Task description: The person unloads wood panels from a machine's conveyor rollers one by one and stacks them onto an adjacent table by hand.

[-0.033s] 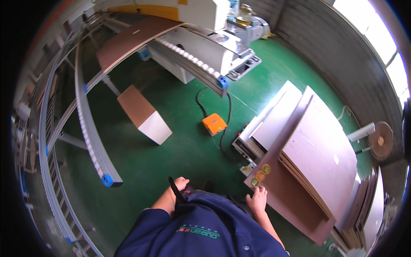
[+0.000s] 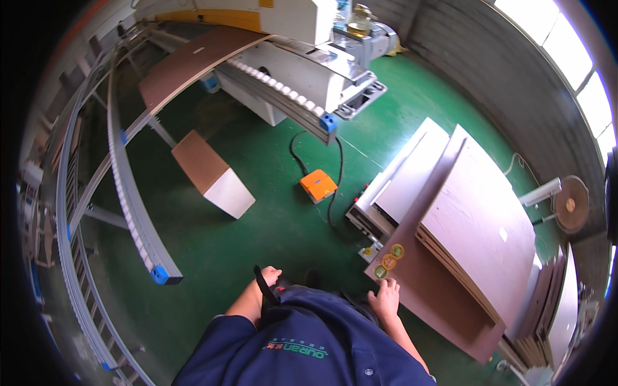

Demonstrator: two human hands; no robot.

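Note:
My left hand [image 2: 271,275] is held in front of my waist, its fingers curled; whatever they may hold is hidden. Beside it a black strap [image 2: 265,287] runs up from my dark blue shirt [image 2: 302,334]. My right hand [image 2: 385,297] is at the near edge of a large brown board [image 2: 421,293], thumb and fingers apart. I cannot tell whether it touches that edge. Three round stickers [image 2: 389,262] lie in a row on the board's corner, just beyond my fingers. Several lighter boards [image 2: 479,222] are stacked on top of it.
A roller rail [image 2: 132,199] curves along my left. Ahead, another brown board [image 2: 199,58] rests at a white and yellow machine [image 2: 296,19]. On the green floor are a brown and white box [image 2: 209,170] and an orange foot pedal [image 2: 318,186] with a black cable. More panels [image 2: 547,302] lean at right.
The whole view has shifted slightly, so the surroundings sit a little further left. Both hands keep about the same pose.

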